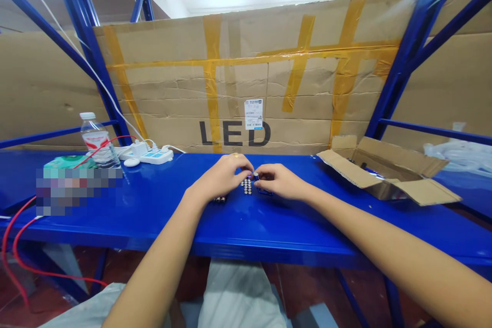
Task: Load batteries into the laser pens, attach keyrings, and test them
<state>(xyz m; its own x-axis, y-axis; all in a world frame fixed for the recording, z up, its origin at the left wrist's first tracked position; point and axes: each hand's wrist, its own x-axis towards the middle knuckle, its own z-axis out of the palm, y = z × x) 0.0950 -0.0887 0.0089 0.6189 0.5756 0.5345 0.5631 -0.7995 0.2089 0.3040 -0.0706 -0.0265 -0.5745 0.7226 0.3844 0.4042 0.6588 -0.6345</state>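
A small group of batteries [247,187] stands upright in rows on the blue tabletop, silver ends up. My right hand [282,180] is just to their right, with thumb and fingers closed on a blue battery [257,177] that has a silver end. My left hand [226,177] arches over from the left; its thumb and fingertips come together at the back of the group, and what they pinch is too small to make out. More dark batteries [220,199] show partly from under my left hand. Something dark blue lies under my right hand, mostly hidden.
An open cardboard box [384,171] with small items inside stands at the right. At the left are a water bottle [98,141], a green packet [69,163], a white power strip [154,155] and red cables [23,230]. A taped cardboard sheet [172,92] closes off the back between blue posts.
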